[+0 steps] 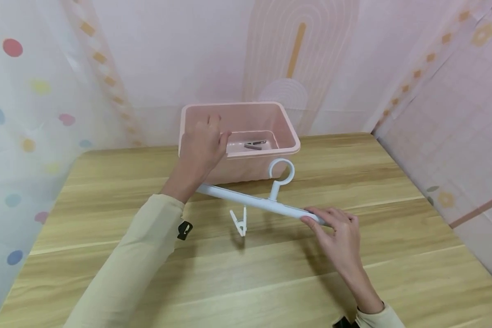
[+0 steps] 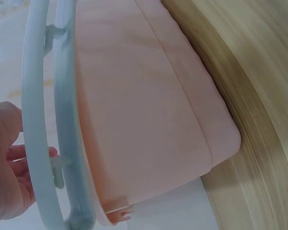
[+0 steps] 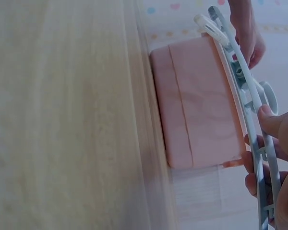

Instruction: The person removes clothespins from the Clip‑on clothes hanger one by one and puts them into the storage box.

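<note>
My right hand (image 1: 340, 237) grips the right end of a pale blue hanger (image 1: 250, 199), thumb on the near side. The hanger is held above the table, with its round hook upward and its left end lower down behind my left wrist in the head view. A white clip (image 3: 211, 28) hangs beneath the bar. My left hand (image 1: 202, 143) is over the left part of a pink basket (image 1: 289, 150), with fingers loosely bent and nothing visible in them; the hanger partly covers them in the left wrist view. A grey clip (image 1: 255, 145) lies inside the basket.
The basket stands at the back of the wooden table (image 1: 393, 255), close to a patterned wall covering (image 1: 180, 50). Another patterned sheet rises along the right side. Black wrist straps (image 1: 184, 230) show at both sleeves.
</note>
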The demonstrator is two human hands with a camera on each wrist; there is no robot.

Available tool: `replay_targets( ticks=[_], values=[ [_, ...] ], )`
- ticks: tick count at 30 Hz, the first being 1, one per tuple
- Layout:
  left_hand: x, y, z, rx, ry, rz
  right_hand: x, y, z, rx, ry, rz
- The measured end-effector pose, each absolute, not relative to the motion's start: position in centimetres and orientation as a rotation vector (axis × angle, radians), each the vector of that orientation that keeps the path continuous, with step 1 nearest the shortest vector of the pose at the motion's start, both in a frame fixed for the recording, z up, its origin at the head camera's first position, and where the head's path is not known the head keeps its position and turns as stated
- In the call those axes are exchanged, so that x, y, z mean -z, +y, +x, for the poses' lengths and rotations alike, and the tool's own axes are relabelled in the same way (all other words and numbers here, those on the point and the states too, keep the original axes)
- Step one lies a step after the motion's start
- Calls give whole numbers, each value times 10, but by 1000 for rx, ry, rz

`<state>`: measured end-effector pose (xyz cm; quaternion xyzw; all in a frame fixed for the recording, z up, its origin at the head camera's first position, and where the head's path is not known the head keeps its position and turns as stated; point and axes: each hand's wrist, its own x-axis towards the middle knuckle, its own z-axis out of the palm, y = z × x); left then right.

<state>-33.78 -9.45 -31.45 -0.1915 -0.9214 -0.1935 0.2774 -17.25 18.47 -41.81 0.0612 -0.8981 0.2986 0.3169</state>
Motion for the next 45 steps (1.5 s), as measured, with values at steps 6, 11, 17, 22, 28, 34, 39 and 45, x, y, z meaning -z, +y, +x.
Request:
replay_targets(
  ticks=[6,11,17,22,28,34,39,45],
  values=[
    [314,-95,-337,498,-2441,-547,419,183,-176,-798,-2365,175],
    [317,-95,-337,536,-2440,-565,418,184,-180,-815,-2350,161],
    [321,-97,-330,578,-2417,-564,418,184,-181,-831,-2349,151],
    [324,-100,-320,575,-2365,-586,417,183,-183,-832,-2355,148],
    [329,-100,-310,587,-2332,-597,415,183,-184,-827,-2365,143],
    [334,-98,-296,582,-2282,-652,415,184,-183,-816,-2362,144],
    [340,-99,-282,659,-2214,-640,415,185,-181,-821,-2366,131],
    [345,-100,-267,642,-2203,-598,414,186,-180,-824,-2368,133]
  ],
)
